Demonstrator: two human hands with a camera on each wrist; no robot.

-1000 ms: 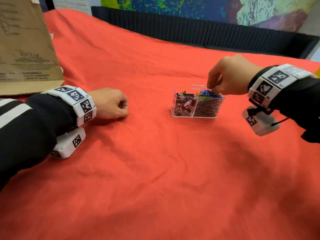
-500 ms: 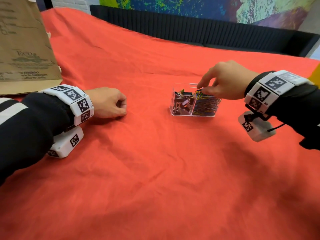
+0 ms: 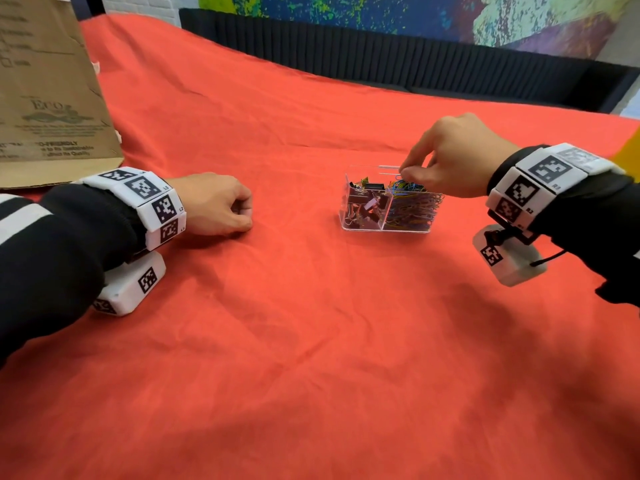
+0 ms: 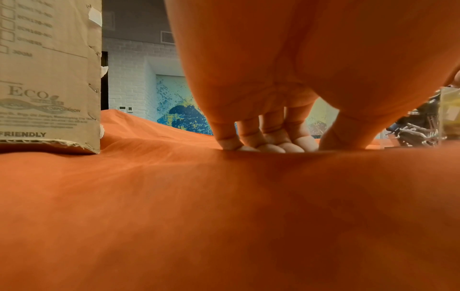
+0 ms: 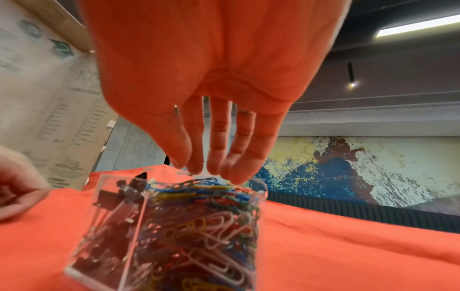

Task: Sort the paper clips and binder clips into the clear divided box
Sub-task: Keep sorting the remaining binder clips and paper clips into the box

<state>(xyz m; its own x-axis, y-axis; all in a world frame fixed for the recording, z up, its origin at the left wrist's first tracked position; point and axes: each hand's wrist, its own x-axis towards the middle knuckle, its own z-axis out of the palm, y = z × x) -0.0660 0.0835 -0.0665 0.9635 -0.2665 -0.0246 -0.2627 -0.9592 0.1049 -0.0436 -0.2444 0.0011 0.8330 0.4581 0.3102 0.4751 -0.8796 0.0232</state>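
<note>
From the head view, the clear divided box [image 3: 388, 211] is sitting on the red cloth [image 3: 311, 341] covering the counter, with dark binder clips [image 3: 365, 206] filling its left compartment and coloured paper clips [image 3: 414, 207] heaped to the rim of its right one. The right hand [image 3: 450, 161] is hovering over that right compartment, wrist raised, forefinger and thumb meeting at the top of the heap; whether they are pinching a clip cannot be told. The left hand [image 3: 211, 204] is resting on the cloth well to the left of the box, fingers curled under, gripping nothing. A cardboard box [image 3: 45, 91] is standing at the far left. In the left wrist view, the curled fingers [image 4: 263, 135] are pressing their tips into the cloth, and the binder clips [image 4: 418, 126] are showing at the right edge. In the right wrist view, the fingers [image 5: 219, 137] are pointing almost straight down, spread slightly, tips just touching the paper clips [image 5: 199, 216], no clip showing between them. The likely risk is that the overfull heap is spilling clips over the rim or across the divider when pressed, since clips tangle and lift together; nothing is steadying the light box [image 5: 159, 232], so a sideways push could be sliding or tipping it.
</note>
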